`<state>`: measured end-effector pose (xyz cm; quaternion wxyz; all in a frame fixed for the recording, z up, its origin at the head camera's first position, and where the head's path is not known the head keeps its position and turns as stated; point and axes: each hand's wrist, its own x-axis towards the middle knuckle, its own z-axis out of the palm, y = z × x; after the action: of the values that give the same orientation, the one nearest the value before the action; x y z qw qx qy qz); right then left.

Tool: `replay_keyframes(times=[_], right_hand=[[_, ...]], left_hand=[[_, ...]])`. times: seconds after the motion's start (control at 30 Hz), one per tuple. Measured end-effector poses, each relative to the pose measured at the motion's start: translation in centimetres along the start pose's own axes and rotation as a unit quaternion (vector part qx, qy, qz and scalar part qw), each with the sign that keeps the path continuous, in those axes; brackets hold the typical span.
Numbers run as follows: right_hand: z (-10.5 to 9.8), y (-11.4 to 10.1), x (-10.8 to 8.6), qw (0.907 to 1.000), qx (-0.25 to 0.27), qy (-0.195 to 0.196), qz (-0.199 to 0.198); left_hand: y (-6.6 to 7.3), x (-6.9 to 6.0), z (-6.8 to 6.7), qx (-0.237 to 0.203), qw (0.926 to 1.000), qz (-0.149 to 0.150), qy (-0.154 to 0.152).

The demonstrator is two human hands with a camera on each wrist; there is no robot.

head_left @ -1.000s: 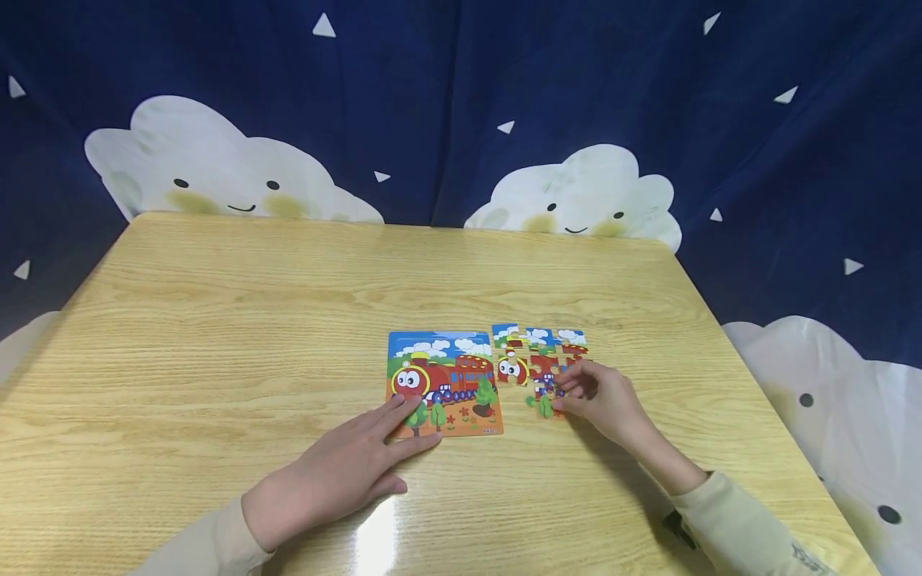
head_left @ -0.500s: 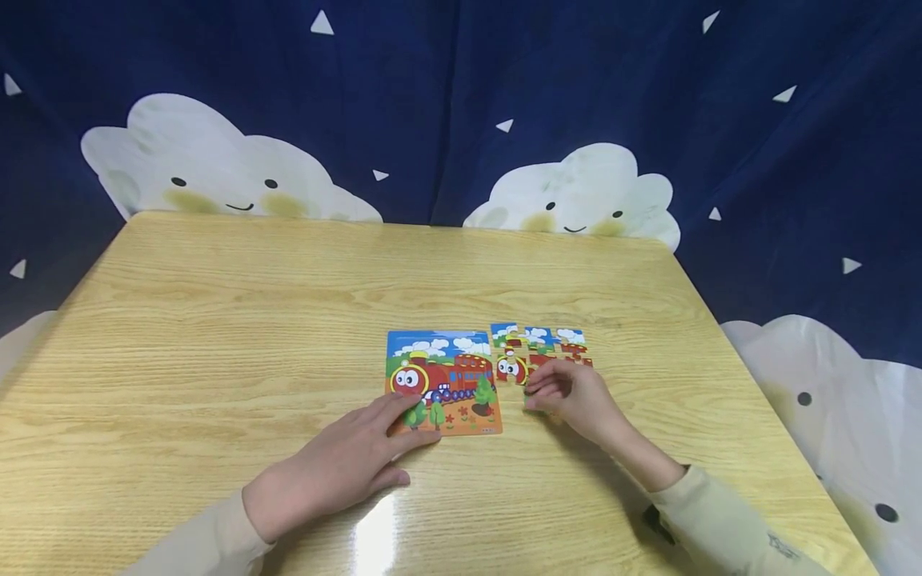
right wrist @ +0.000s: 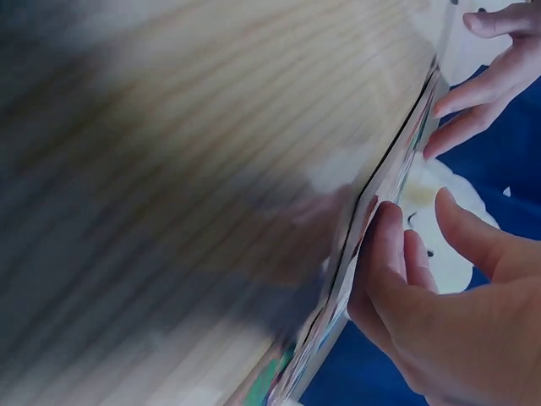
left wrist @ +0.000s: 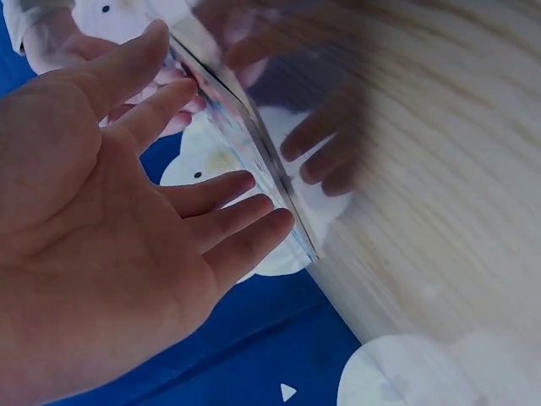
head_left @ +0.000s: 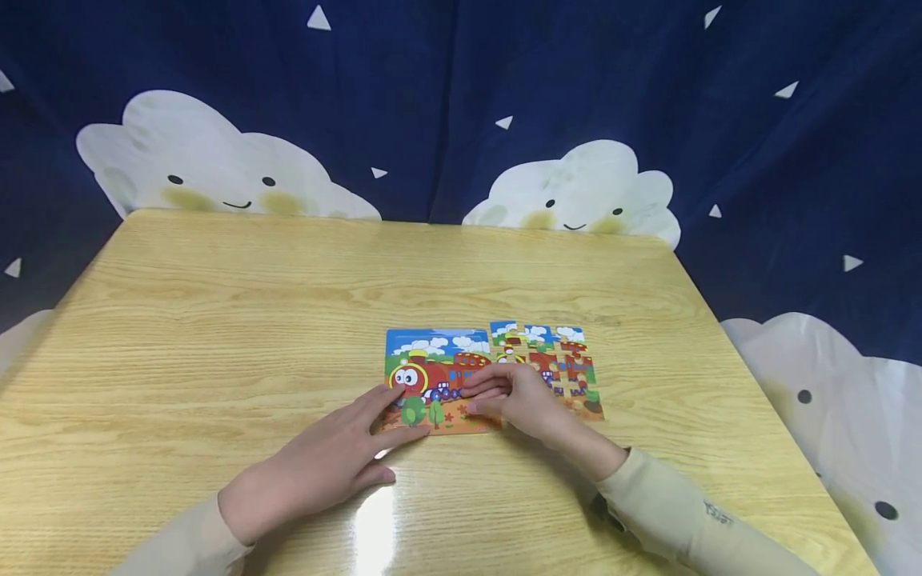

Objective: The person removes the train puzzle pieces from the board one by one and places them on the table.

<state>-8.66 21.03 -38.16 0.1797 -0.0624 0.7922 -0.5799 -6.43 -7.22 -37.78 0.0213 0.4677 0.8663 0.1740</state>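
Observation:
A flat train jigsaw board (head_left: 446,418) lies on the wooden table. My left hand (head_left: 317,456) rests on its lower left part, fingers extended. From the right, my right hand (head_left: 524,400) reaches over the board's right part, fingertips at the picture's surface and covering some of it. In the right wrist view, the thumb (right wrist: 465,233) stands apart from the bent fingers (right wrist: 385,245), and I see nothing between them. The left wrist view shows my left palm (left wrist: 110,228) with spread fingers along the board's edge. Loose puzzle pieces (head_left: 576,368) lie right of the board, partly hidden by my right hand.
The wooden table (head_left: 216,320) extends around the board on all sides. Behind and to the right hangs a dark blue curtain (head_left: 403,96) with white clouds and triangles. Glare (head_left: 374,520) shines on the table in front of the board.
My right hand has moved left from the loose pieces onto the right part of the board, uncovering pieces at the right. The left hand stays at the board with barely any shift.

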Motion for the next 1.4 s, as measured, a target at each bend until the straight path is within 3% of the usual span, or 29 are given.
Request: replay_keyframes(times=[0.17, 0.43, 1.03, 1.4], right_hand=[[1.6, -0.8, 0.7, 0.9999, 0.003, -0.017, 0.0], [3.2, -1.6, 1.8, 0.9996, -0.023, -0.013, -0.012], [4.1, -1.8, 2.8, 0.9992, -0.037, 0.016, 0.009], [4.5, -1.9, 3.2, 0.9972, -0.065, 0.027, -0.026]], left_hand=[[-0.4, -0.7, -0.1, 0.014, 0.9998, -0.004, -0.016], [-0.5, -1.2, -0.1, -0.003, 0.9998, -0.013, -0.017], [-0.6, -1.2, 0.0, 0.002, 0.9996, -0.009, -0.025], [-0.7, -1.2, 0.2, 0.007, 0.9999, -0.001, -0.012]])
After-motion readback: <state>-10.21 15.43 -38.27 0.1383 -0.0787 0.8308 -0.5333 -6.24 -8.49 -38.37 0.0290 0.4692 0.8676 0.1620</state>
